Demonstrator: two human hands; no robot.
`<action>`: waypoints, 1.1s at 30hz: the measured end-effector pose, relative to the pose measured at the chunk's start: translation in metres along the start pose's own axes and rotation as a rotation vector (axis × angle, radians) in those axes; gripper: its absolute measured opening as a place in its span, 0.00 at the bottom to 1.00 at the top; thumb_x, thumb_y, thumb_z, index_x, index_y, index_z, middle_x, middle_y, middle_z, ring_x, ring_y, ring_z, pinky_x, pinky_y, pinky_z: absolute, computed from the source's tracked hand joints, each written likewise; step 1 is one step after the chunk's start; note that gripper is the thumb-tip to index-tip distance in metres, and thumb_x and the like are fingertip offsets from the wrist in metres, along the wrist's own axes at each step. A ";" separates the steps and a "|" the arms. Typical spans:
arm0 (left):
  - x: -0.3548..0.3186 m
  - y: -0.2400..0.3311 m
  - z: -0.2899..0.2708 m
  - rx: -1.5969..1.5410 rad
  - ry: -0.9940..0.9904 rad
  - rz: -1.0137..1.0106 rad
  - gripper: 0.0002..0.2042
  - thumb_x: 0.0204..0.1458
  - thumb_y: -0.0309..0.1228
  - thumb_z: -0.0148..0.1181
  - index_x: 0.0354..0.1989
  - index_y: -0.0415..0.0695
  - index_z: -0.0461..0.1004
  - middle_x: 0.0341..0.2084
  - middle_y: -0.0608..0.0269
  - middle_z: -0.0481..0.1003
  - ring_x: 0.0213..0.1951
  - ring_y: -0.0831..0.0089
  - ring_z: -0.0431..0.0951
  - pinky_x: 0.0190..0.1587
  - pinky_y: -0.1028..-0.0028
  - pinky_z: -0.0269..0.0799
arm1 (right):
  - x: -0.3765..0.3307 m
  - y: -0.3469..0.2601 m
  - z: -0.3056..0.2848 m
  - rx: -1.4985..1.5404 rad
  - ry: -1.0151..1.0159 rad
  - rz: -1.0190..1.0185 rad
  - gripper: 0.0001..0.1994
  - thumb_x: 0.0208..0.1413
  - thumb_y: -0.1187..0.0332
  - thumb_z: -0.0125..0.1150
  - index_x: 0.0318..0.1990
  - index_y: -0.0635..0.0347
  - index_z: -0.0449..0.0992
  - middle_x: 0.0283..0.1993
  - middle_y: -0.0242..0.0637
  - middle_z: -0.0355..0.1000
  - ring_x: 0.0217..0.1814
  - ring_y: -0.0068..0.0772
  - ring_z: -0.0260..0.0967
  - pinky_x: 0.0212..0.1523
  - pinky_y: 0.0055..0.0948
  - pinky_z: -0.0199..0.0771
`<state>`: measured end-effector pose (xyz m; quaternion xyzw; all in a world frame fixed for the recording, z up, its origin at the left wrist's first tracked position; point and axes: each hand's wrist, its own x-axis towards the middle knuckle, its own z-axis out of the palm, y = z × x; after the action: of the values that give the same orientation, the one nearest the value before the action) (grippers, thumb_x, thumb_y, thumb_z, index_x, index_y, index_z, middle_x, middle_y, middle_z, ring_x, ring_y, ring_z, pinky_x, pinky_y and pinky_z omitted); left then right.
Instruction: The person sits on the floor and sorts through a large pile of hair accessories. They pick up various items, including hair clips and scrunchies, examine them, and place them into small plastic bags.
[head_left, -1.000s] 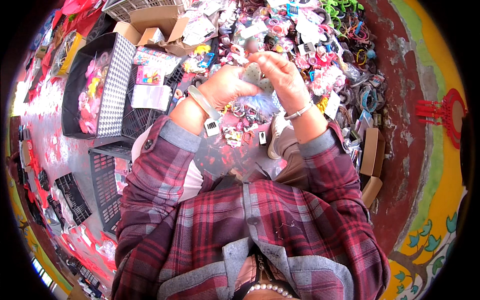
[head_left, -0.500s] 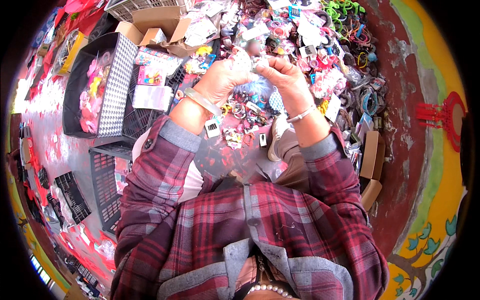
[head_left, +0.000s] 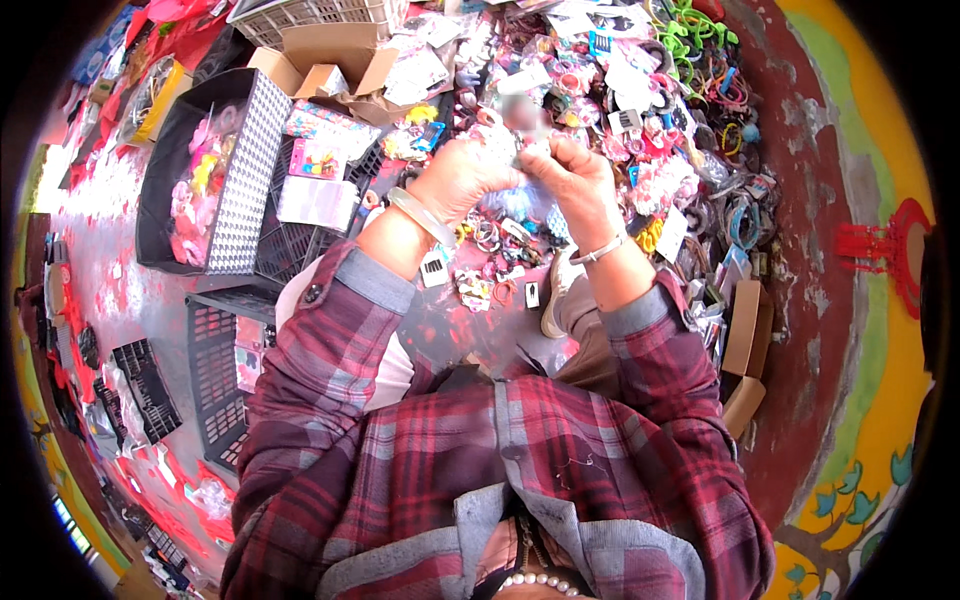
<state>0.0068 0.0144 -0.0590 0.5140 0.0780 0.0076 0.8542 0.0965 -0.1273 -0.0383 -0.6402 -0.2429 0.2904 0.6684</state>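
— So where was the small item point(head_left: 527, 120) in relation to the hands?

— Right between them, raised above the heap. The left hand point(head_left: 462, 175) and the right hand point(head_left: 572, 178) met at the fingertips, both pinched shut on it, so neither was nearer. It was blurred, pale, too small to name, and I couldn't tell which way its long axis ran.

— And the wrists?

— A pale bangle point(head_left: 422, 215) on the left, a thin bracelet point(head_left: 598, 250) on the right, plaid sleeves point(head_left: 330, 330) below.

— What lay under the hands?

— No counter; a red floor point(head_left: 110, 290) strewn with a pile of hair accessories point(head_left: 600, 110), cards and bands, spreading away from the person and to the right. A black crate point(head_left: 245, 170) holding pink pieces stood to the left, flattened cardboard boxes point(head_left: 330, 60) beyond it, and dark plastic trays point(head_left: 215, 370) nearer in.

— The room?

— A painted wall point(head_left: 870, 330) curved along the right, dark red, then green and yellow.
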 end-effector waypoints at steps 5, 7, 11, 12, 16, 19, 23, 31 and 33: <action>-0.003 0.006 0.011 0.095 -0.031 -0.010 0.13 0.42 0.21 0.56 0.39 0.37 0.72 0.34 0.65 0.73 0.37 0.76 0.73 0.42 0.76 0.68 | 0.004 -0.008 0.001 0.013 0.054 0.014 0.10 0.53 0.64 0.55 0.34 0.62 0.76 0.28 0.26 0.70 0.29 0.14 0.63 0.32 0.16 0.64; -0.002 -0.001 0.010 0.313 -0.075 -0.031 0.14 0.41 0.21 0.56 0.39 0.37 0.72 0.34 0.66 0.73 0.37 0.78 0.71 0.42 0.78 0.66 | 0.001 -0.004 0.002 -0.047 -0.061 -0.021 0.09 0.51 0.68 0.58 0.36 0.63 0.76 0.31 0.27 0.72 0.33 0.15 0.65 0.38 0.17 0.66; -0.002 -0.001 0.015 0.377 -0.060 -0.041 0.12 0.41 0.21 0.56 0.38 0.36 0.73 0.31 0.68 0.72 0.35 0.79 0.71 0.39 0.78 0.67 | -0.004 0.003 0.007 -0.053 0.000 -0.068 0.07 0.49 0.71 0.60 0.33 0.64 0.76 0.27 0.26 0.71 0.29 0.14 0.64 0.32 0.15 0.65; -0.002 0.000 0.013 0.349 -0.083 -0.070 0.12 0.41 0.21 0.56 0.38 0.36 0.73 0.31 0.68 0.73 0.34 0.80 0.71 0.38 0.78 0.67 | -0.003 0.003 0.007 -0.074 0.032 -0.105 0.06 0.49 0.71 0.60 0.33 0.64 0.77 0.26 0.26 0.71 0.28 0.14 0.64 0.31 0.15 0.64; -0.004 0.004 0.017 0.386 -0.093 -0.111 0.12 0.41 0.21 0.57 0.37 0.36 0.73 0.31 0.68 0.73 0.33 0.81 0.71 0.37 0.79 0.67 | 0.008 0.008 0.001 -0.012 0.138 0.016 0.14 0.55 0.63 0.53 0.26 0.64 0.76 0.23 0.28 0.70 0.24 0.15 0.62 0.27 0.18 0.63; -0.004 0.003 0.014 0.122 -0.024 -0.121 0.14 0.40 0.21 0.58 0.39 0.36 0.72 0.32 0.66 0.73 0.33 0.79 0.72 0.39 0.78 0.67 | 0.008 -0.007 -0.009 0.291 0.058 0.191 0.24 0.58 0.50 0.39 0.42 0.65 0.71 0.34 0.40 0.73 0.35 0.25 0.67 0.35 0.22 0.65; 0.000 0.002 0.012 0.074 -0.026 0.008 0.14 0.42 0.21 0.57 0.41 0.37 0.71 0.34 0.65 0.73 0.36 0.78 0.72 0.41 0.76 0.68 | 0.004 -0.007 -0.004 0.166 -0.079 0.064 0.18 0.53 0.59 0.54 0.44 0.63 0.72 0.36 0.35 0.73 0.40 0.22 0.67 0.40 0.22 0.66; -0.004 0.002 0.018 0.216 -0.116 -0.143 0.17 0.42 0.23 0.59 0.43 0.37 0.71 0.38 0.63 0.74 0.39 0.78 0.72 0.44 0.75 0.67 | 0.017 0.005 -0.022 0.042 0.163 0.040 0.13 0.57 0.63 0.48 0.38 0.64 0.74 0.36 0.36 0.73 0.36 0.23 0.68 0.37 0.20 0.65; -0.006 0.006 0.021 0.081 -0.095 -0.105 0.17 0.42 0.23 0.59 0.43 0.36 0.71 0.38 0.64 0.74 0.39 0.77 0.72 0.44 0.76 0.66 | 0.017 -0.006 -0.026 0.243 0.165 0.127 0.15 0.55 0.63 0.51 0.46 0.62 0.70 0.42 0.34 0.72 0.43 0.23 0.67 0.41 0.22 0.65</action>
<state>0.0046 -0.0012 -0.0431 0.5432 0.0644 -0.0649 0.8346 0.1274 -0.1337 -0.0347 -0.5902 -0.1094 0.3057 0.7391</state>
